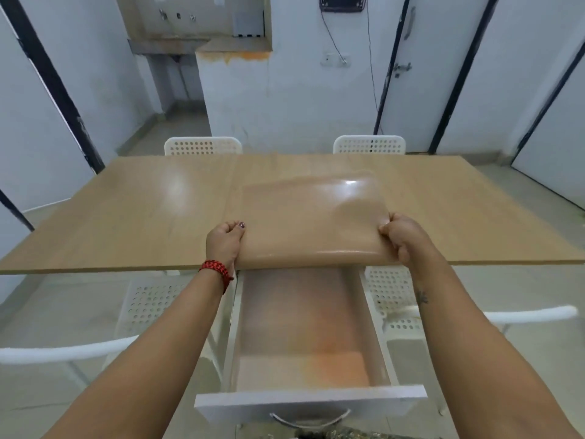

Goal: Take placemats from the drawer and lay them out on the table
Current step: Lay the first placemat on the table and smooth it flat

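Observation:
A glossy tan placemat [311, 221] is held over the near edge of the wooden table [126, 213], its far part lying over the tabletop and its near edge curling down. My left hand [224, 242] grips its left edge and my right hand [402, 237] grips its right edge. Below the table edge a white drawer [310, 403] stands pulled out toward me, with a metal handle [310, 419] on its front. Inside the drawer lies a translucent sheet [300, 324] over an orange-stained bottom; I cannot tell whether it is another placemat.
White perforated chairs stand at the far side [202, 145] [368, 144] and near me on both sides of the drawer [148, 302] [392, 296]. White doors [408, 68] and walls surround the room. A counter [234, 47] is at the back.

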